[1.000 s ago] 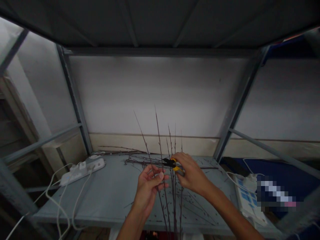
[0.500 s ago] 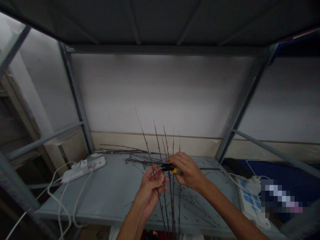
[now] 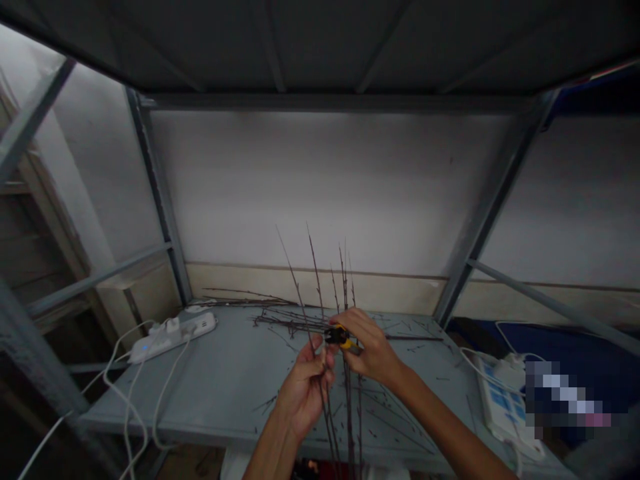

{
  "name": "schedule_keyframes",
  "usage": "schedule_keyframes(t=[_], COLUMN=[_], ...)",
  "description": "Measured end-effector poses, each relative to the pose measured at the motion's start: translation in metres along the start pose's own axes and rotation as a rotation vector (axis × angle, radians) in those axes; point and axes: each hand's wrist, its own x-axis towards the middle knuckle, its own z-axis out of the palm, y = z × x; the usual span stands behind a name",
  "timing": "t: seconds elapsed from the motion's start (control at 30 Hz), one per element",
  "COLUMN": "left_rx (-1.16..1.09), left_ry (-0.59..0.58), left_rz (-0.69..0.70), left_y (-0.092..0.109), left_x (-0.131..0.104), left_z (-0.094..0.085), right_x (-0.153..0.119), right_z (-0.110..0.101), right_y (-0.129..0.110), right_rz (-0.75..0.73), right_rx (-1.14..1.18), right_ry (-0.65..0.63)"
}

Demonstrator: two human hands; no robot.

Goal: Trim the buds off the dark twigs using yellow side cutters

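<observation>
My left hand (image 3: 306, 383) is closed, its thumb and fingers pinching a thin dark twig (image 3: 316, 280) that stands upright with small buds along it. In my right hand (image 3: 369, 347) is a pair of pliers (image 3: 339, 335) with black jaws and yellow-and-grey handles. The jaws are close beside the twigs, just above my left fingertips; whether they touch one, I cannot tell. Several more upright twigs (image 3: 350, 413) pass behind and below my right hand, with their lower ends beyond the bottom of the view.
More twigs (image 3: 280, 323) lie across the grey tabletop (image 3: 225, 380), with small cut bits (image 3: 385, 413) scattered at right. A white power strip (image 3: 173, 338) with cables sits at left, another power strip (image 3: 505, 400) at right. Metal frame posts (image 3: 493, 220) stand at both sides.
The pliers' jaws have turned slightly and shifted a little away from my left fingers. The upright twigs have moved closer together, and the view has shifted slightly.
</observation>
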Motion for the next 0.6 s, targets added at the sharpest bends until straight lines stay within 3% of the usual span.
schedule_keyframes(t=[0.3,0.37,0.47,0.6], left_rx=[-0.014,0.015,0.114,0.31], left_ry=[0.008,0.004,-0.037,-0.068], left_rz=[0.029,0.049,0.102,0.204], left_y=[-0.001,0.0,0.002,-0.001], left_x=[0.0,0.0,-0.001,-0.004], left_z=[-0.005,-0.005,-0.001,0.008], right_x=[-0.016,-0.01,0.008,0.039], right_z=[0.006,0.002,-0.012,-0.031], right_y=[0.005,-0.003,-0.023,-0.049], right_rz=[-0.008,0.109,0.421,0.687], right_rx=[-0.056,-0.016,0.092,0.413], right_ry=[0.071,0.086,0.106,0.141])
